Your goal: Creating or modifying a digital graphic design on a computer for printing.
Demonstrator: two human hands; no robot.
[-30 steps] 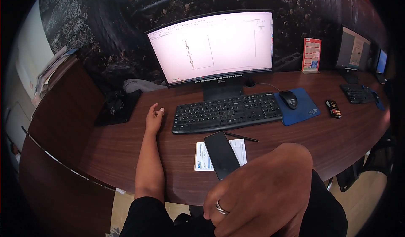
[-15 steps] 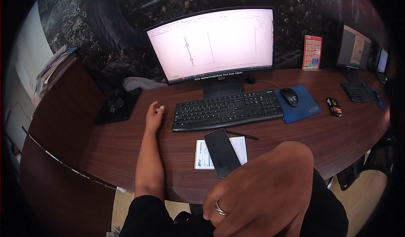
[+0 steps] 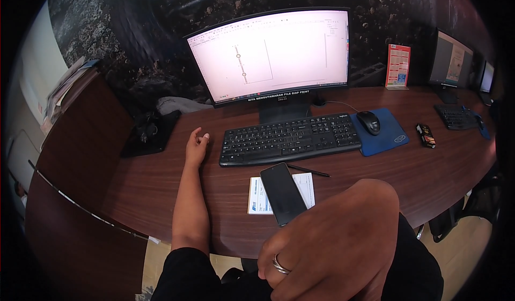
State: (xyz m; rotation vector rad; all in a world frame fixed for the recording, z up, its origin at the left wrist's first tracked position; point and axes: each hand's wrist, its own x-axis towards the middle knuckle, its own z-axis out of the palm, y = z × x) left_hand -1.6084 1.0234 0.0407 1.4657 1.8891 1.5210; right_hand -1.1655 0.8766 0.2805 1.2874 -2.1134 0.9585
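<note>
My left hand (image 3: 196,146) rests palm down on the brown wooden desk (image 3: 134,188), just left of the black keyboard (image 3: 289,138), loosely curled and holding nothing. My right hand (image 3: 332,242) is raised close to the camera at the lower edge. Its back faces me, a ring shows on one bent finger, and the palm side is hidden. A black phone (image 3: 282,192) lies on a white paper slip (image 3: 307,186) in front of the keyboard, with a black pen (image 3: 310,170) beside it. The monitor (image 3: 271,54) shows a white drawing page.
A black mouse (image 3: 368,122) sits on a blue pad (image 3: 382,135) right of the keyboard, with a small dark box (image 3: 426,135) further right. A second keyboard (image 3: 455,116) and screen (image 3: 450,62) stand far right. A black bag (image 3: 147,132) lies at left.
</note>
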